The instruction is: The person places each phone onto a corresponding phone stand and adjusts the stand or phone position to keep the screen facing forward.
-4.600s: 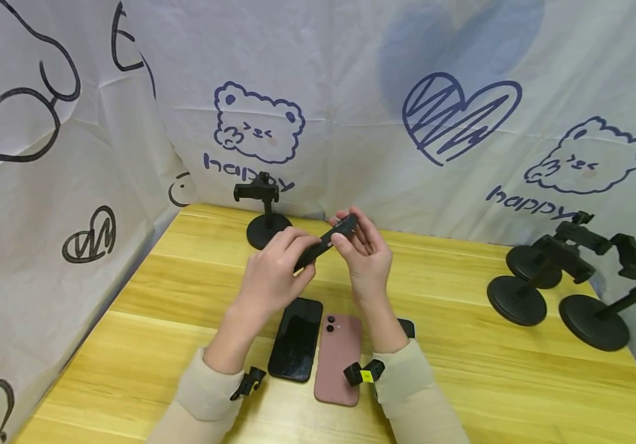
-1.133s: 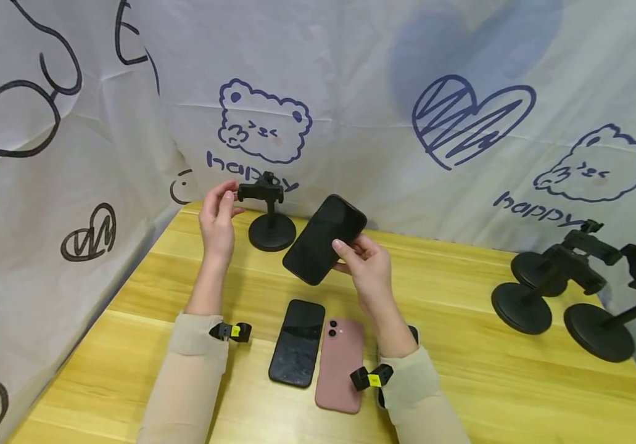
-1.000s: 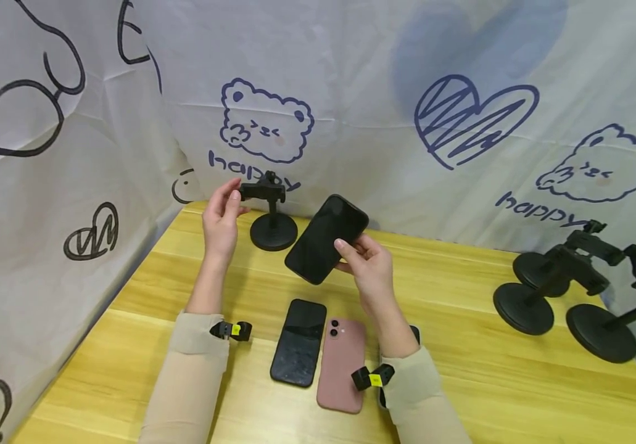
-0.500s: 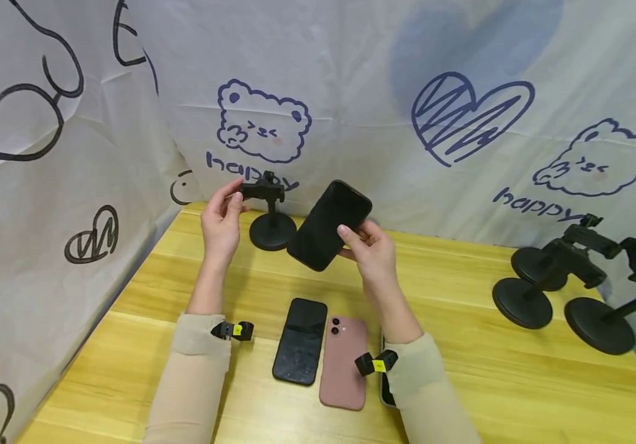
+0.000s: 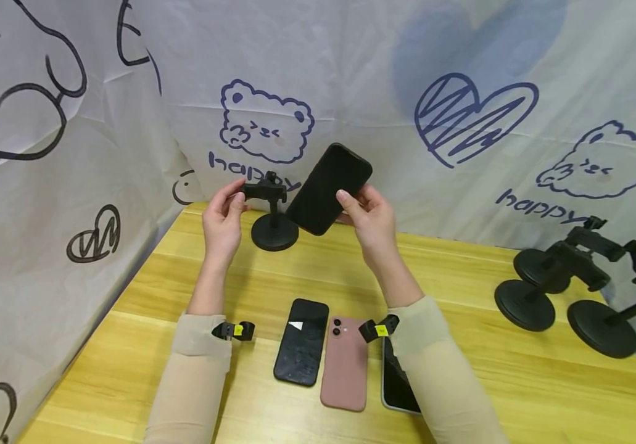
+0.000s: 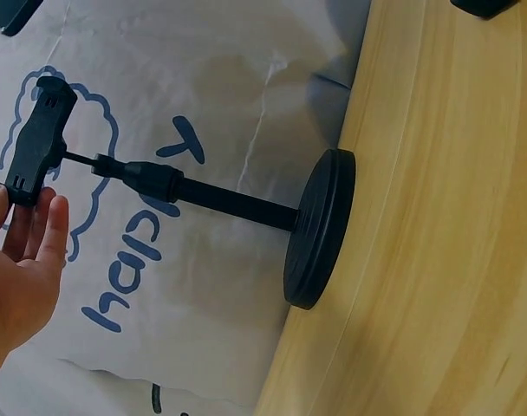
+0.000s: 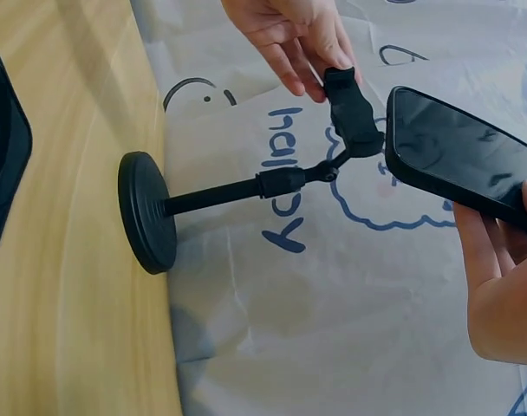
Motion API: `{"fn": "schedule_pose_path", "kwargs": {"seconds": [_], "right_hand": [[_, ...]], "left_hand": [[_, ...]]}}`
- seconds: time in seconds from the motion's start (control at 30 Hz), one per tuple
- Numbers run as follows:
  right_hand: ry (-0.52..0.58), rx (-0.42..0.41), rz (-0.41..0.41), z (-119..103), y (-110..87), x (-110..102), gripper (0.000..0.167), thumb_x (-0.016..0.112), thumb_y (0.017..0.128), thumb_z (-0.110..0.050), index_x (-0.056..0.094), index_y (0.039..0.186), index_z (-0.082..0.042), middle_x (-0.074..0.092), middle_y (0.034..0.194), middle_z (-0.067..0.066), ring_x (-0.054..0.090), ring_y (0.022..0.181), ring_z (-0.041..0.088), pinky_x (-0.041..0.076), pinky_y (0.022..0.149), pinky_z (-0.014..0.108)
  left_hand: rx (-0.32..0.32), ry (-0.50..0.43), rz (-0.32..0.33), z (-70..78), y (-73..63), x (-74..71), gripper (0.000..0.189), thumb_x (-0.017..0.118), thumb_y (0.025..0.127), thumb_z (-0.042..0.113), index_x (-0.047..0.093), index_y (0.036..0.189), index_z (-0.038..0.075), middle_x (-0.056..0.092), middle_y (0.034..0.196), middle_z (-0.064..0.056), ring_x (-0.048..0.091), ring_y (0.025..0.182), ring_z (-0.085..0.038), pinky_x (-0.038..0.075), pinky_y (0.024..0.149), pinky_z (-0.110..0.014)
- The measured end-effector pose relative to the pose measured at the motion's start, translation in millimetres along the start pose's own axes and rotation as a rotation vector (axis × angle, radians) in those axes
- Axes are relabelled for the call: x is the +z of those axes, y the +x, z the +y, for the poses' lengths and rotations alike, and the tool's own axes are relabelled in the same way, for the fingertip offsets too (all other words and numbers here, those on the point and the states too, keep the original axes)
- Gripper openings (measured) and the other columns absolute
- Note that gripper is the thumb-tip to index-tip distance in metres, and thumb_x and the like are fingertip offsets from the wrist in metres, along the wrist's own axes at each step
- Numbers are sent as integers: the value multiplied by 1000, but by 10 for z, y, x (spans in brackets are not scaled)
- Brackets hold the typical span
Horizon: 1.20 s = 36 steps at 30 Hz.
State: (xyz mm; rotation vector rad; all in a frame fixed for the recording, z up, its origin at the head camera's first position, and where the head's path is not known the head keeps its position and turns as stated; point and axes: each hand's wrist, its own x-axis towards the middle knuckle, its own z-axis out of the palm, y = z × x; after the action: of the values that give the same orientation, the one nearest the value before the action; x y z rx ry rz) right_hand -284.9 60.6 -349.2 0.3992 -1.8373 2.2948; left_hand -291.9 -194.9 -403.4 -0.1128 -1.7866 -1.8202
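In the head view, my left hand (image 5: 222,227) pinches the left end of the clamp on a black phone stand (image 5: 274,233). The left wrist view shows thumb and fingers at one end of that clamp (image 6: 40,143), the stand's round base on the table. My right hand (image 5: 375,225) grips a black smartphone (image 5: 330,190) by its lower right edge, thumb on the screen. The phone is raised and tilted, just right of the clamp. In the right wrist view, a corner of the smartphone (image 7: 458,152) is close to the clamp; whether they touch I cannot tell.
On the wooden table (image 5: 184,283) lie a dark smartphone (image 5: 301,345), a pink smartphone (image 5: 344,370) and another phone (image 5: 398,385) partly under my right sleeve. Three more black phone stands (image 5: 524,305) stand at the right. A printed cloth (image 5: 362,111) hangs behind.
Earlier both hands held the smartphone; then my left hand moved to the stand's clamp. Over the last second my right hand has lifted the smartphone up, away from the tabletop.
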Motion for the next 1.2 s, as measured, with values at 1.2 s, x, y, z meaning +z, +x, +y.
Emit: {"fn": "schedule_pose_path", "kwargs": {"seconds": [1.2], "right_hand": [[137,-52,-136,-96,558,760,28,67,99,0,63,127,7,70,114,16,71,103,21,58,97,40]], "left_hand": [[7,-17,-11,16,3,-7,34,57,106,4,63,139,-4,65,132,-15,65,105,-15,56,96,-34]]}}
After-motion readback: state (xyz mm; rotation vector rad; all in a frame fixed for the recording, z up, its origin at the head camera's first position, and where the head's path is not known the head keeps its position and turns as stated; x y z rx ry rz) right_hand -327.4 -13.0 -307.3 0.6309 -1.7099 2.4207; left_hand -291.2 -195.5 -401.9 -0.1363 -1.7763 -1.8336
